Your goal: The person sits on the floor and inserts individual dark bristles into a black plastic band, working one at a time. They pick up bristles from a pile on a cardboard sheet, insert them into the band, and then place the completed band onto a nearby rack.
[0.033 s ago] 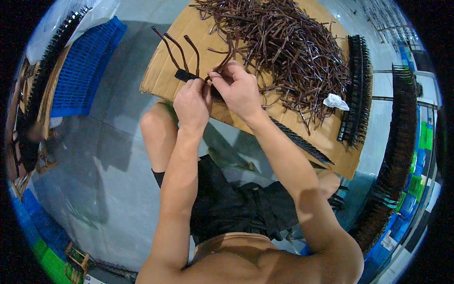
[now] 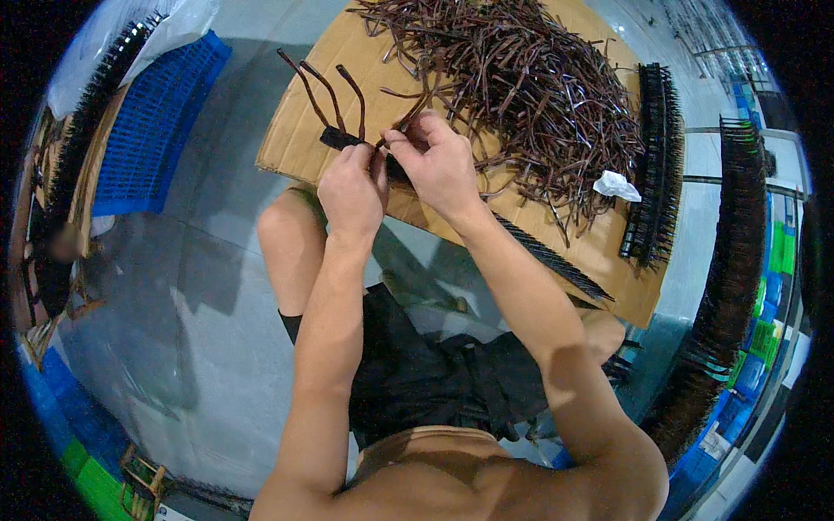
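Observation:
In my left hand (image 2: pixel 352 191) is a black strip (image 2: pixel 336 138), gripped from the near side with closed fingers. Three brown eyeglass temples (image 2: pixel 358 97) stand up from the strip, their curved ends pointing away from me. My right hand (image 2: pixel 437 169) is pinched close beside the left, its fingertips nearly meeting the left fingers at the strip. Slender brown temples (image 2: pixel 419 108) stick out beyond the right fingers; how many is unclear. Both sets of fingertips partly hide the strip's right part. A large loose pile of brown temples (image 2: pixel 539 100) lies just beyond the right hand.
Beneath everything is a cardboard sheet (image 2: pixel 291 130) over my knees. A black rack (image 2: pixel 656 165) and crumpled white paper (image 2: pixel 617 186) lie on its right side, a toothed black strip (image 2: pixel 552 258) along its near edge. A blue rack (image 2: pixel 156 130) stands left; a long dark row (image 2: pixel 725 260) runs right.

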Tool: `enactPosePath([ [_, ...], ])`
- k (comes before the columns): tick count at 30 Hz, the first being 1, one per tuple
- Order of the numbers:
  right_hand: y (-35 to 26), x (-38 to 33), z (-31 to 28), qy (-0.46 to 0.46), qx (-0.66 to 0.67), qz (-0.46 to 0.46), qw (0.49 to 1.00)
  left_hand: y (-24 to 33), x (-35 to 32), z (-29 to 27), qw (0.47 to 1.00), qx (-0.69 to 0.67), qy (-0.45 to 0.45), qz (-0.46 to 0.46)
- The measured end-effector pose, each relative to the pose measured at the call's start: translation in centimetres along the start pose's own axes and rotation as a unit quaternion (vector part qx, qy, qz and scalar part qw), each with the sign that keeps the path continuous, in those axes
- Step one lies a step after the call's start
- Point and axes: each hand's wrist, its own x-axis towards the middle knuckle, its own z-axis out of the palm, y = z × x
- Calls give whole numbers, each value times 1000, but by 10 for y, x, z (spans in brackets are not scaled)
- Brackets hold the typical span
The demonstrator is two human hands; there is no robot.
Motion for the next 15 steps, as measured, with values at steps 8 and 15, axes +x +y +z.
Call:
enactPosePath([
  [8,-4,0,2,-26,-89,-32,995,-3,-2,2,1000,12,-1,-3],
  [15,-24,4,-16,-79,-55,-8,995,8,-9,-10,996,-10,-44,-77],
])
